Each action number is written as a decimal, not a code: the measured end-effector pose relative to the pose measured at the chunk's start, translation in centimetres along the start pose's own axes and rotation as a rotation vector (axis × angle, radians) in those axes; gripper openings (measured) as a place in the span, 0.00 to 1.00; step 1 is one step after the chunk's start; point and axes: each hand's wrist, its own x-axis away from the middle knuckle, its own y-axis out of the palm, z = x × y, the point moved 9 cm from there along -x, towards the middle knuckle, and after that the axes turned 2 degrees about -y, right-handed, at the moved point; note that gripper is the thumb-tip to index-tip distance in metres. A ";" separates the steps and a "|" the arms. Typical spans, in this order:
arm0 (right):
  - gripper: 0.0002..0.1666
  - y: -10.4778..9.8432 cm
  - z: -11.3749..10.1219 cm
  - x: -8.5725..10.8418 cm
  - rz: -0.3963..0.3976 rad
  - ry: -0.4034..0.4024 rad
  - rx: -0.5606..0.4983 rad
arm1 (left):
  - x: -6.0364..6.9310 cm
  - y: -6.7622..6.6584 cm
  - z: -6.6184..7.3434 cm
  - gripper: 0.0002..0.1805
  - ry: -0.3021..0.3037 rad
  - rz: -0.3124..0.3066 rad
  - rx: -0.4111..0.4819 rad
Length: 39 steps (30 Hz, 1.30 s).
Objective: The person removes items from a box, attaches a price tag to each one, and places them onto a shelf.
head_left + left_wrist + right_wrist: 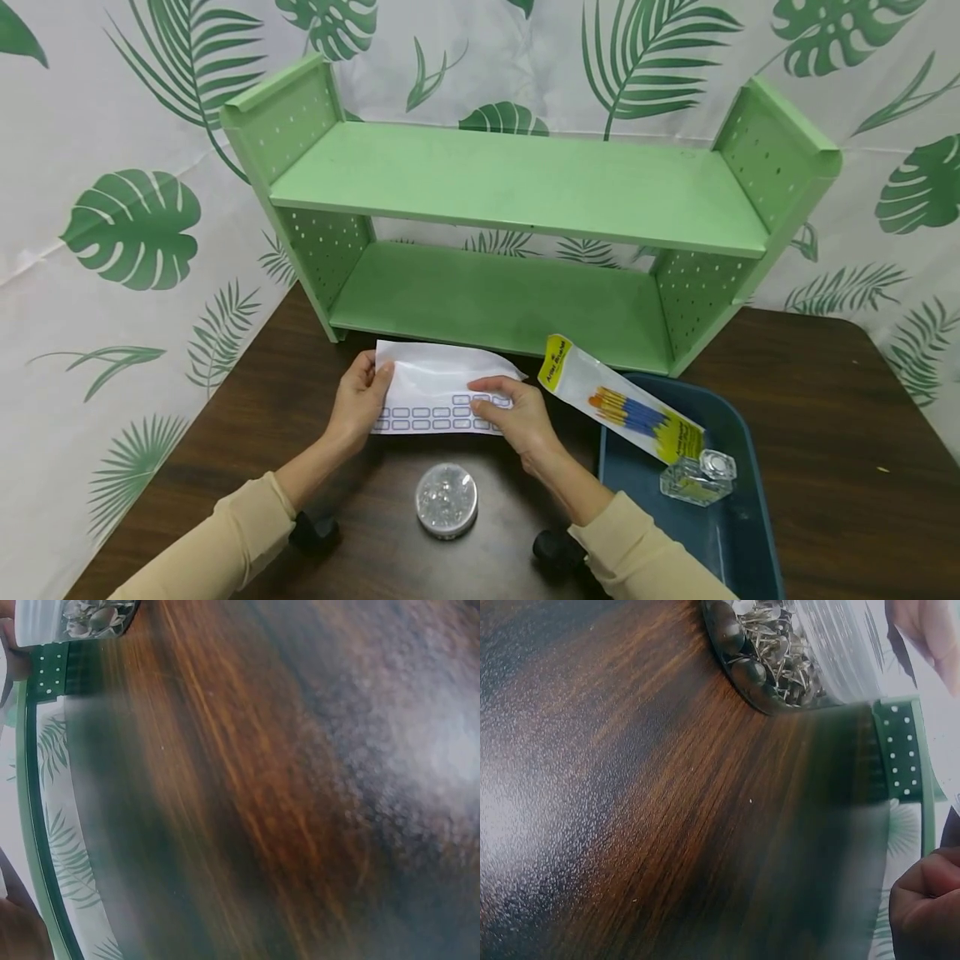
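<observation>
A white sheet of labels (pixel 423 375), printed with rows of blue-outlined rectangles along its lower part, is held up over the table in the head view. My left hand (pixel 358 404) pinches its left edge, thumb in front. On its right side, the thumb and forefinger of my right hand (pixel 521 417) grip the sheet across the labels. Just below the sheet stands a round clear tub of thumbtacks (pixel 446 500); the metal tacks show closely in the right wrist view (pixel 780 656). Both wrist views catch only parts of the hands at their edges.
A green two-tier shelf (pixel 517 179) stands behind the hands. To the right, a dark blue bin (pixel 750 467) holds a glass bottle (pixel 697 479) and a packet of paintbrushes (pixel 626 404) leaning over its rim. The table (pixel 847 433) is dark wood.
</observation>
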 end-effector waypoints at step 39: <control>0.12 0.0 0.0 0.3 -0.014 -0.022 0.054 | -0.1 0.5 -1.1 0.09 -0.082 -0.020 -0.004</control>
